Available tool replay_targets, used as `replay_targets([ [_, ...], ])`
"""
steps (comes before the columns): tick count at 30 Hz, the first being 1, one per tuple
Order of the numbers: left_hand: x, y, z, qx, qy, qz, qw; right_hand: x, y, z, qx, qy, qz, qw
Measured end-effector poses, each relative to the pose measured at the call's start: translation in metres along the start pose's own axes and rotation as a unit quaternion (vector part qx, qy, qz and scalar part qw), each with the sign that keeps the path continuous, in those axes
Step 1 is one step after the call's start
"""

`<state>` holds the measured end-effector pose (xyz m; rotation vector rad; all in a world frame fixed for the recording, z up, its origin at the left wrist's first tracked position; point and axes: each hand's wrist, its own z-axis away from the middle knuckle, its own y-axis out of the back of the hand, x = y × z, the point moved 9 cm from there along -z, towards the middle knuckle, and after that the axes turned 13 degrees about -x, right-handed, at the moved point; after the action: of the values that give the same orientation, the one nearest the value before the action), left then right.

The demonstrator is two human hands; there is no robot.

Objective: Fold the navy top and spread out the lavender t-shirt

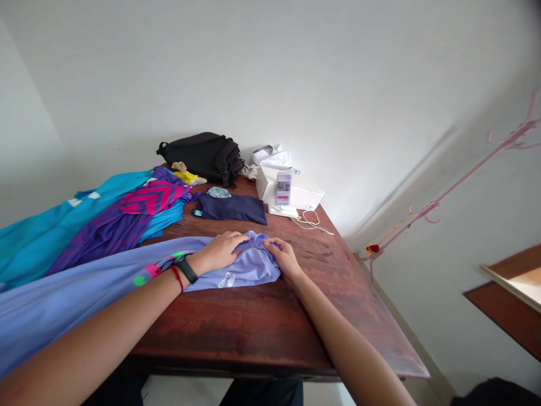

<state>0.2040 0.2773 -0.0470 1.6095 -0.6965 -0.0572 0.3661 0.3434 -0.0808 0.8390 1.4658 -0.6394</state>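
A periwinkle-blue shirt [164, 256] with pink, green and white prints stretches across the table and off toward the left. My left hand [222, 249], with a black band and a red string at the wrist, lies on the shirt near its collar, fingers stretched out. At the collar end, my right hand [284, 256] pinches the cloth between thumb and fingers. Its lower fingers are partly hidden. Beyond my hands lies a folded navy garment [236, 208] with a patterned patch on it.
A pile of turquoise and purple clothes [114, 214] covers the table's left side. At the back are a black bag [203, 152], a white box [306, 194], a phone [283, 189] on a white stand, and a cable [313, 224]. A pink coat rack [456, 194] leans right of the wooden table [338, 282].
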Motion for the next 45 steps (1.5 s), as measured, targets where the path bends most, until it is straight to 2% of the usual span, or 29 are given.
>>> replay_targets([
  [8, -0.004, -0.0022, -0.0002, 0.015, -0.001, 0.009, 1.0, -0.001, -0.002, 0.0001, -0.007, -0.003, 0.009, 1.0],
  [23, -0.0073, -0.0076, -0.0017, -0.002, -0.012, 0.0, 1.0, -0.0055, -0.0043, -0.0017, -0.023, 0.021, 0.064, 0.997],
  [36, -0.0088, -0.008, -0.0021, 0.001, -0.005, 0.005, 1.0, -0.0051, -0.0069, -0.0021, -0.037, 0.002, 0.071, 0.997],
  [45, -0.0084, -0.0082, -0.0018, -0.005, -0.004, 0.007, 1.0, -0.007, -0.0078, -0.002, -0.04, 0.019, 0.095, 0.994],
])
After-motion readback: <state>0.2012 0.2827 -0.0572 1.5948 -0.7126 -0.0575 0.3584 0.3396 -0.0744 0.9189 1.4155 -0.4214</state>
